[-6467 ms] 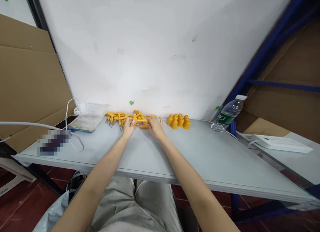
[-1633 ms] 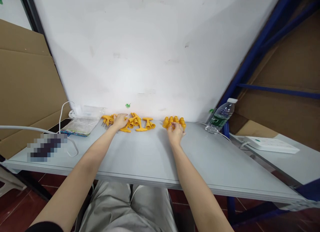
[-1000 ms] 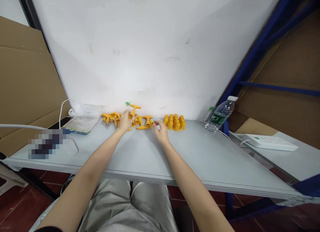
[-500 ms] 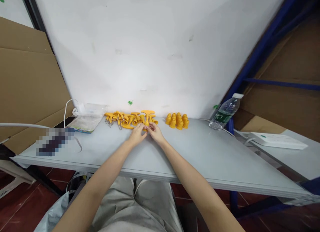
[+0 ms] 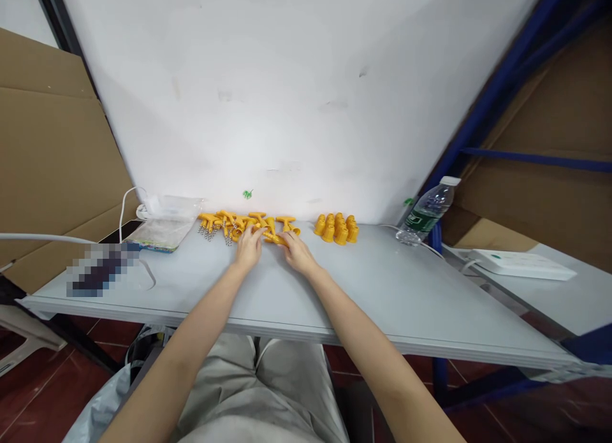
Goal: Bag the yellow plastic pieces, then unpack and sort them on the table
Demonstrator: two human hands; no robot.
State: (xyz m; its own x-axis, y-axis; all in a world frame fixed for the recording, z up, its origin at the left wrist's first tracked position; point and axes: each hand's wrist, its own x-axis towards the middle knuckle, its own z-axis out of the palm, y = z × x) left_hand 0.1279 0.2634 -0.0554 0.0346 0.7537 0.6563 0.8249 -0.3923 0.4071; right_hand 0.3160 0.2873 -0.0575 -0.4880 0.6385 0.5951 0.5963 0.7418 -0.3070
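Note:
A yellow T-handled plastic piece (image 5: 274, 238) lies nearly level between my two hands, low over the table. My right hand (image 5: 298, 253) is closed on its right end. My left hand (image 5: 248, 248) has its fingers curled and its thumb toward the piece's other end; the fingertips are partly hidden among yellow parts. Behind and left of my hands is a heap of yellow T-handles (image 5: 210, 221), several with metal spiral screws (image 5: 207, 234). Another yellow T-handle (image 5: 285, 221) stands just behind my right hand. Several yellow cup-shaped pieces (image 5: 340, 231) are grouped upright to the right.
A clear plastic bag (image 5: 167, 229) and a white cable (image 5: 123, 207) lie at the left. Near the right edge a water bottle (image 5: 425, 213) leans. Beyond it is a white power strip (image 5: 521, 264). A white wall panel (image 5: 306, 111) closes off the table's (image 5: 382, 303) back.
The yellow T-handled piece has gone from upright to nearly level. My hands have moved apart, the left one shifting left toward the heap. The view has moved slightly.

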